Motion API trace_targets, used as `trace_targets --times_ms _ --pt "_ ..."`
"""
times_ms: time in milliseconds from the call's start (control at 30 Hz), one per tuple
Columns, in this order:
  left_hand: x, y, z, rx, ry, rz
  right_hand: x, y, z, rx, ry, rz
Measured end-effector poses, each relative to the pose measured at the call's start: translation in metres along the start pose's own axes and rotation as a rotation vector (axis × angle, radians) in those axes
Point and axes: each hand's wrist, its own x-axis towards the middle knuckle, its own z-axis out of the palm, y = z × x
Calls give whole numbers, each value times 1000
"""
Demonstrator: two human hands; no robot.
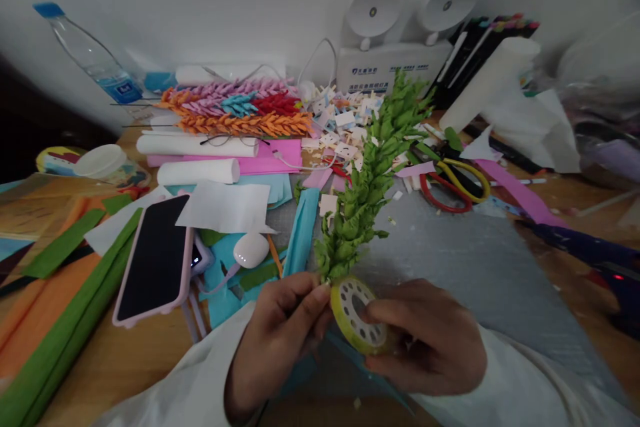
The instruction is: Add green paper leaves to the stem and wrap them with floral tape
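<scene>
A leafy green crepe-paper stalk (367,180) rises from my left hand (285,333), tilted up and to the right. My left thumb and fingers pinch its lower end. In my right hand (425,337) is a roll of yellow-green tape (345,320) with a white, holed core. The right fingers reach into and around the roll, which sits right beside the stalk's base. Whether tape runs from the roll to the stem, I cannot tell. Below the hands, part of the grey mat (450,260) shows.
Scissors (455,187) with red and yellow handles lie at right, near a dark glue gun (590,247). On the left are a phone (155,260) on a stand and green crepe paper (75,333). Finished orange stalks (245,124), a bottle (90,53) and a twin-lamp emergency light (393,67) stand behind.
</scene>
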Motion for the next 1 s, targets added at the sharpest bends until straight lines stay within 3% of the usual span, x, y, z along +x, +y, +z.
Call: trace_targets --times_ms 267,500,1000 --pt "-1 -3 1 60 39 75 8 -10 -4 242 76 151" --pt "-3 -7 0 90 88 119 6 -12 -2 354 53 207" --pt "1 -4 -10 -345 -267 -32 6 -10 2 380 51 182"
